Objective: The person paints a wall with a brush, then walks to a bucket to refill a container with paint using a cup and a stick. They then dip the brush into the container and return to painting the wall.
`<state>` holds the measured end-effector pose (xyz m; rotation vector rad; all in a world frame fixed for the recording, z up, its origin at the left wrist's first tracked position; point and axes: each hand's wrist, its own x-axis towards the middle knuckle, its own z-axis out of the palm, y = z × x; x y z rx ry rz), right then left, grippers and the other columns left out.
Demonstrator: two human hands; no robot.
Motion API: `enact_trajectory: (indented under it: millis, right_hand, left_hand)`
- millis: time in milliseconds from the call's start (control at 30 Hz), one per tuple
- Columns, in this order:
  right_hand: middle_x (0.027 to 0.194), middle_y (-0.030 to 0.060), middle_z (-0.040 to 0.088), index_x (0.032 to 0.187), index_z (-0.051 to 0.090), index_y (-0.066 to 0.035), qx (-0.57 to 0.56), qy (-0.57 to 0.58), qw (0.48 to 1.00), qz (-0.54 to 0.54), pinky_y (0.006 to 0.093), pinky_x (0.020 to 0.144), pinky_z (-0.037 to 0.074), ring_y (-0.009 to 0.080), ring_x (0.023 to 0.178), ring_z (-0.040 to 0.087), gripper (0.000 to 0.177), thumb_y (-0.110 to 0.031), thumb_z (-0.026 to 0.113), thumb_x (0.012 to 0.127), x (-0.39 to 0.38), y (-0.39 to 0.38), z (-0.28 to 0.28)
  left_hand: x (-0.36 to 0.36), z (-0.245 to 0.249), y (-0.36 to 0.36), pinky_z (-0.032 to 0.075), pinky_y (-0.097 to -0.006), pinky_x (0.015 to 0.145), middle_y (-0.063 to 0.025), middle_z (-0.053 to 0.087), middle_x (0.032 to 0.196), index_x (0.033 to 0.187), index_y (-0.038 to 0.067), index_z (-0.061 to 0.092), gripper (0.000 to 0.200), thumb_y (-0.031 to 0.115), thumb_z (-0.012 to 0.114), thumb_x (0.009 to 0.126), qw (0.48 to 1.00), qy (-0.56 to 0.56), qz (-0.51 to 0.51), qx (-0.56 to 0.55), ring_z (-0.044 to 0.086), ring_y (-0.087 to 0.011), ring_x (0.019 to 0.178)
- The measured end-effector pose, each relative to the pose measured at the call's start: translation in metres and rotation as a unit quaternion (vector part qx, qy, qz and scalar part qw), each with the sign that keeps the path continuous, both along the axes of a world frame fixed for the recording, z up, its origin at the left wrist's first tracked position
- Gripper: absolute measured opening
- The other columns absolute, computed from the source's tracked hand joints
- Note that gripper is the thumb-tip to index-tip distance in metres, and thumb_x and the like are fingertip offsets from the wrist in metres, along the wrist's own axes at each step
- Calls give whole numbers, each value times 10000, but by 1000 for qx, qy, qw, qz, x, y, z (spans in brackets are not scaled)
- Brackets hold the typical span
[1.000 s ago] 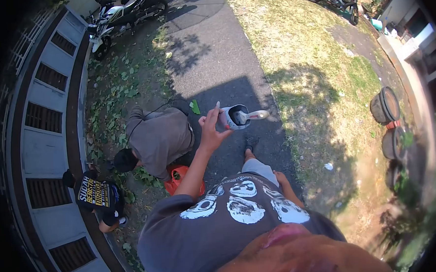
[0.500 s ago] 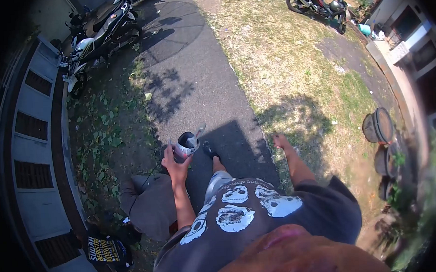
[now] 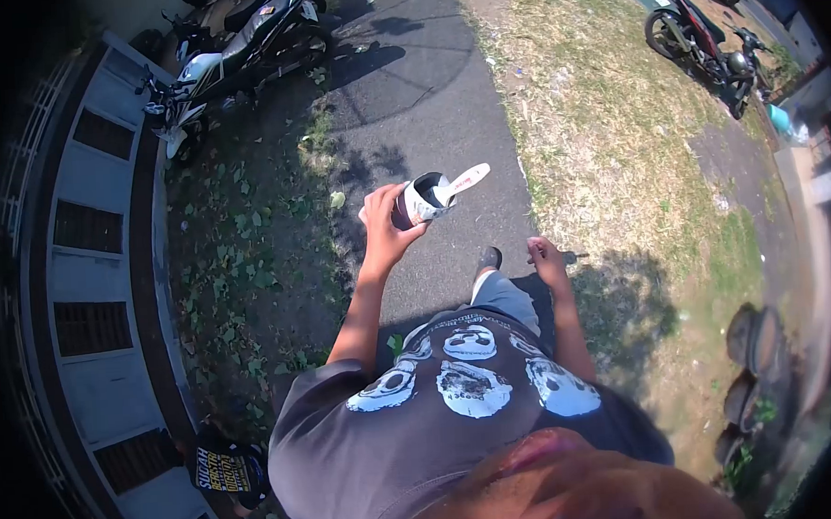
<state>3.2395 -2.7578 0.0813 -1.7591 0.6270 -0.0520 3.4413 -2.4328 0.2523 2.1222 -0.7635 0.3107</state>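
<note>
My left hand [image 3: 384, 225] is wrapped round a small paint can [image 3: 420, 205] with a pale, partly worn label, held out in front of me over the path. The can's mouth is tilted toward me and looks dark inside. A paintbrush [image 3: 470, 179] with a white handle and red lettering leans out of it to the right; its bristles are hidden in the can. Lower and to the right, my right hand [image 3: 548, 260] hangs beside my body with its fingers curled in, and nothing shows in it. One shoe [image 3: 490, 257] shows below the can.
An asphalt path [image 3: 427, 118] runs ahead, with dry grass [image 3: 605, 109] on its right and leafy ground [image 3: 236, 241] on its left. Motorcycles [image 3: 245, 57] stand at left; another motorcycle [image 3: 705, 42] is far right. A person in a black shirt [image 3: 225, 472] is at lower left. Pots [image 3: 744, 336] line the right.
The can and brush in my left hand have moved up and to the right in view. My right hand is closer to my body. The grey-clothed shape at lower left is out of sight.
</note>
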Motion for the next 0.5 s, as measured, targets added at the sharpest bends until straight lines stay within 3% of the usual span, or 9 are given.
enact_trajectory:
  millis: [100,167,233,333,433,500]
  right_hand:
    - [875,73,695,1155,661,-42,14,-57,998,-18,300,654,549,149,729,684,264,-245,638,988,88,-42,-15]
    - [846,71,694,1133,660,-34,4,-37,999,-9,287,645,545,133,727,678,249,-232,647,983,157,-79,-19]
    - [905,77,703,1192,639,-21,-47,38,997,48,273,633,518,112,684,629,286,-236,631,1004,219,-117,-17]
    - [848,78,699,1164,655,-40,-89,30,990,105,304,641,523,140,677,648,268,-244,645,990,345,-167,23]
    - [848,93,702,1148,662,-38,-166,2,972,168,317,661,526,150,689,656,275,-254,657,978,468,-216,22]
    - [859,133,731,1143,661,-51,-192,-64,964,174,356,693,540,262,761,698,277,-275,647,980,548,-229,53]
  left_hand:
    - [89,3,-52,314,-457,1042,-74,573,1274,1291,130,585,819,231,887,537,1000,3,9,7,492,-298,1224]
    - [146,0,-83,316,-454,1042,-75,573,1263,1279,123,587,806,216,885,535,999,27,14,-11,499,-298,1208]
    - [197,3,-112,373,-425,1018,-109,581,1234,1273,92,590,783,204,868,550,999,11,39,-9,509,-314,1173]
    - [272,8,-142,360,-420,1007,-101,577,1233,1262,89,587,777,207,873,549,996,53,63,-20,510,-307,1164]
    - [339,16,-160,358,-417,980,-98,576,1205,1248,86,589,765,208,875,549,993,66,92,-31,509,-300,1141]
    - [388,15,-170,358,-412,978,-99,576,1184,1243,80,588,761,204,872,548,991,70,112,-35,513,-299,1125]
